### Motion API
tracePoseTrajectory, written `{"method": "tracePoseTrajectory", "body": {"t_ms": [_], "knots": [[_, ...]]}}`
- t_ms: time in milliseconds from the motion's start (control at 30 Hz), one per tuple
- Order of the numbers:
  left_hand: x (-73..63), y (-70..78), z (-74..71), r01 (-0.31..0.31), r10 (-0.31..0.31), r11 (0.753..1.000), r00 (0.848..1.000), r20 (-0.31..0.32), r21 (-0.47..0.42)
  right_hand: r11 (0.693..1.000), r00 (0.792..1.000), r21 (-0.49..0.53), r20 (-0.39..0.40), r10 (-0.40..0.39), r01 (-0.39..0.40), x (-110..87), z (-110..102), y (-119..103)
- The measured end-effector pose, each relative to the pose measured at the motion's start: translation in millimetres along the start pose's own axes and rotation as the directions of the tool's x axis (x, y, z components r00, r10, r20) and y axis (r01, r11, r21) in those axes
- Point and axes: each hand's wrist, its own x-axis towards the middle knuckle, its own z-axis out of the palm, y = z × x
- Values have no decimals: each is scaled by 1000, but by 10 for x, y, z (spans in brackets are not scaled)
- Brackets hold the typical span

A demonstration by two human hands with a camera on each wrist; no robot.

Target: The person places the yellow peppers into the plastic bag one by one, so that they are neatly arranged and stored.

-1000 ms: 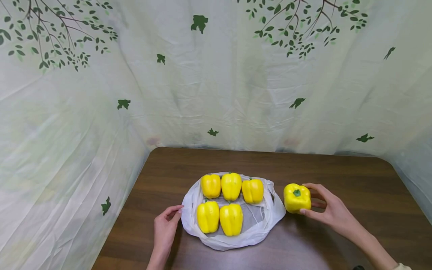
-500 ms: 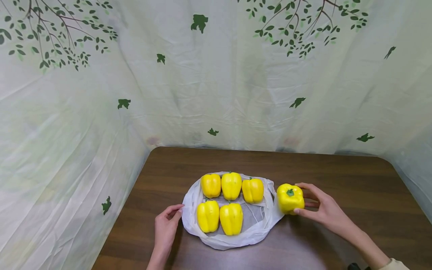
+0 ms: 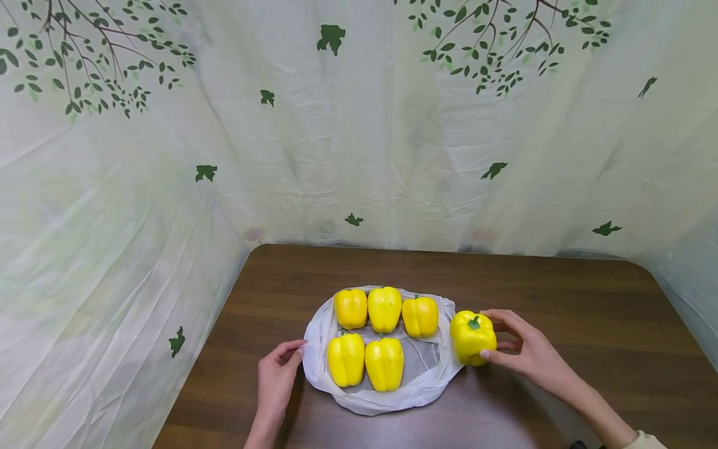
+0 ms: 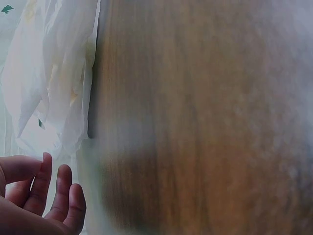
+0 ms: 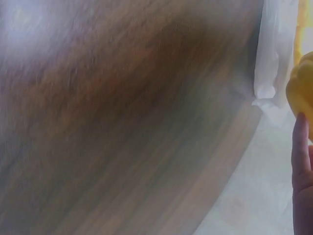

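A white plastic bag point(image 3: 387, 404) lies spread open on the table, its rim rolled out round several yellow bell peppers point(image 3: 384, 365). Three peppers stand in the far row and two in the near row. My left hand point(image 3: 276, 377) pinches the bag's left rim between thumb and index finger; in the left wrist view the other fingers point(image 4: 61, 193) stay off the bag point(image 4: 54, 78). At the bag's right rim, my right hand point(image 3: 524, 349) grips another yellow bell pepper point(image 3: 473, 340) between thumb and fingers, its green stem facing up. This pepper overlaps the rim in the head view.
The brown wooden table point(image 3: 589, 324) extends on both sides of the bag. A pale curtain point(image 3: 392, 156) with printed leaves hangs behind the table's far edge and along its sides. A small dark object point(image 3: 578, 444) shows at the bottom edge near the right forearm.
My right hand has carried its bell pepper leftward, from beside the bag to over the right rim. My left hand and the peppers in the bag have stayed nearly still.
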Motion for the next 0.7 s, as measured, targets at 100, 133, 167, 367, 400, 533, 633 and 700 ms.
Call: {"method": "tracePoseTrajectory", "body": {"t_ms": [100, 133, 167, 367, 400, 533, 633, 700], "knots": [[-1, 1, -1, 7, -7, 1000, 1000, 1, -3, 999, 1000, 35, -2, 12, -12, -1, 34, -13], [0, 2, -2, 9, -9, 1000, 1000, 2, -1, 999, 1000, 43, -3, 20, -19, -2, 46, -20], [1, 2, -4, 13, -13, 1000, 1000, 4, 3, 998, 1000, 52, -4, 22, -21, -1, 60, -29], [11, -1, -18, 32, -33, 999, 999, 10, 23, 993, 999, 114, -11, 35, -33, 11, 140, -75], [11, -2, -20, 33, -33, 999, 999, 11, 23, 992, 999, 125, -12, 38, -37, 12, 151, -79], [12, -10, -22, 31, -31, 999, 999, 10, 21, 984, 999, 177, -16, 29, -26, 12, 199, -83], [13, -10, -21, 28, -28, 999, 1000, 10, 21, 973, 1000, 230, -13, -1, 4, 16, 237, -82], [13, -9, -21, 24, -25, 1000, 1000, 9, 17, 967, 1000, 254, -13, -16, 18, 20, 264, -90]]}}
